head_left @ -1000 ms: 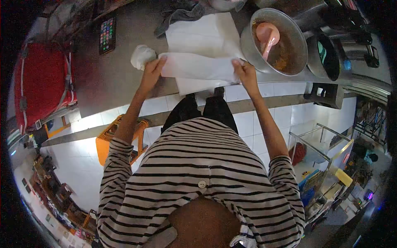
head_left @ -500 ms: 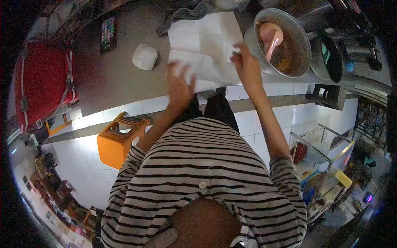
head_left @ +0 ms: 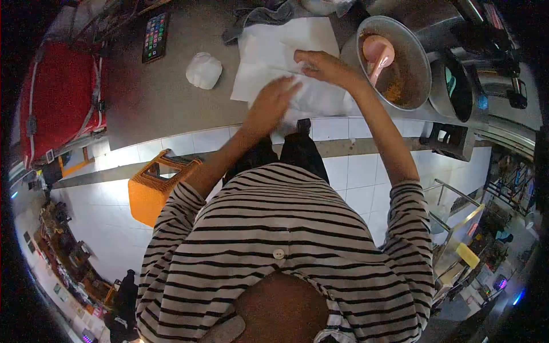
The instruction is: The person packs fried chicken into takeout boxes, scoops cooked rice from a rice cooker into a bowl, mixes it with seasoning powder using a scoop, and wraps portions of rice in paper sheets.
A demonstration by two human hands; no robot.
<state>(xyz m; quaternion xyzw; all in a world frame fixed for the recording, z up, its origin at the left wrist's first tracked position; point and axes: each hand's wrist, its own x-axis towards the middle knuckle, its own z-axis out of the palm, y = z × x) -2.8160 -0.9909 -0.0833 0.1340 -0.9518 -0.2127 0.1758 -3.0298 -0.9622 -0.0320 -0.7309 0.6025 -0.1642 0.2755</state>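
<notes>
White paper sheets [head_left: 266, 48] lie overlapping on the grey counter, with creases across them. My left hand [head_left: 271, 106] is over their lower part, fingers apart and slightly blurred, holding nothing. From the right, my right hand [head_left: 326, 67] reaches across the middle of the paper, its fingers spread and bent, with nothing seen in them. A round white wrapped bundle [head_left: 203, 71] sits left of the paper. Close on the right stands a metal pot [head_left: 420, 86] with a pink ladle [head_left: 378, 51] and brown remains inside.
A phone [head_left: 155, 37] lies at the back left, beside a red bag [head_left: 60, 103]. A dark cloth [head_left: 260, 17] is behind the paper. Another pot [head_left: 443, 94] stands at the right. An orange stool [head_left: 151, 194] is on the floor, below the counter edge [head_left: 171, 132].
Both hands have let go of the paper's near flap, which now lies down. My left hand has moved right, and my right hand has moved left and up over the paper.
</notes>
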